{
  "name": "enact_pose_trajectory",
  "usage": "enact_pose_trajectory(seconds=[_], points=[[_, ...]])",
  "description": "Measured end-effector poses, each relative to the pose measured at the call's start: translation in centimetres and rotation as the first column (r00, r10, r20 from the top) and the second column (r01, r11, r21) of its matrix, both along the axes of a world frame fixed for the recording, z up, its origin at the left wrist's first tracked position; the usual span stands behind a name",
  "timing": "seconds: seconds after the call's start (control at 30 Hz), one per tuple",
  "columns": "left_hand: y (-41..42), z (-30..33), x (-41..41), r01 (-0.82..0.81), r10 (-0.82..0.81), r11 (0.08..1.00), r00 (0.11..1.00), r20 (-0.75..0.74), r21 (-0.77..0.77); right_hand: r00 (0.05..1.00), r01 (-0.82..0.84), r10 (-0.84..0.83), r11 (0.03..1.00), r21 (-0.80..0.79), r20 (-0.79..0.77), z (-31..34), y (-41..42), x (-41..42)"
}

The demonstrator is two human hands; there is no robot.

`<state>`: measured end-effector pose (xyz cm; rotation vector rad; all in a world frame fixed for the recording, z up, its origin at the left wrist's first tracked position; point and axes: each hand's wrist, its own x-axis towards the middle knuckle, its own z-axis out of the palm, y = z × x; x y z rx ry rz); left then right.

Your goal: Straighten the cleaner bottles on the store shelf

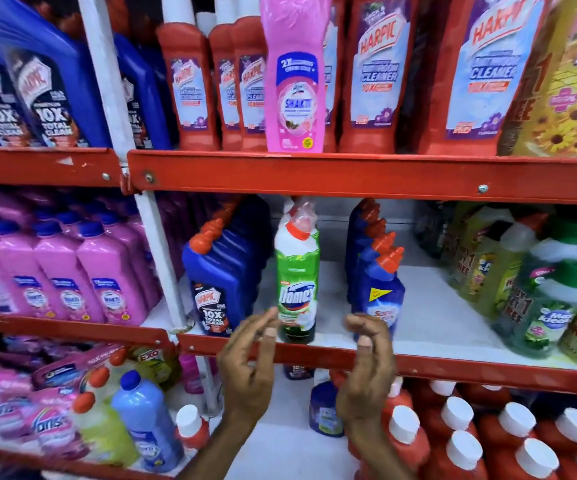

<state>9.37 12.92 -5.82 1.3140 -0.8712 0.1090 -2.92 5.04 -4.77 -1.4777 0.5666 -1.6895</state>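
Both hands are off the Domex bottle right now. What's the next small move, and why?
Probably close both hands on the Domex bottle and square it up. The left hand and right hand flank its base, open and empty, and its neck seems to lean slightly right.

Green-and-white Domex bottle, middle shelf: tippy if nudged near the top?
Probably: the green-and-white Domex bottle is tall and narrow, standing alone at the red shelf edge. Its glossy plastic wrap may be slippery. It looks rigid, likely full.
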Motion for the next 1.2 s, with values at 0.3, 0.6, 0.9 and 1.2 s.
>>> enact_pose_trajectory(seconds=[0.3, 0.6, 0.9, 1.2], points=[[3.7, -0.7, 9.5, -0.177, 0.187, 0.982, 0.950, -0.249, 0.062, 0.833, -0.384, 0.462, 0.879, 0.284, -0.305, -1.1, 5.5, 10.9], [2.5, 0.6, 11.8, 0.085, 0.018, 0.950, 0.945, -0.326, 0.301, 0.796, -0.326, 0.496, 0.834, 0.445, -0.346, -0.4, 5.1, 15.8], [2.4, 0.4, 12.7, 0.104, 0.033, 0.921, 0.940, -0.341, 0.375, 0.822, -0.275, 0.440, 0.863, 0.425, -0.361, -1.0, 4.6, 17.2], [2.3, -0.5, 12.6, 0.040, 0.040, 0.936, 0.974, -0.221, 0.348, 0.803, -0.280, 0.456, 0.858, 0.431, -0.385, -0.6, 4.6, 16.9]])
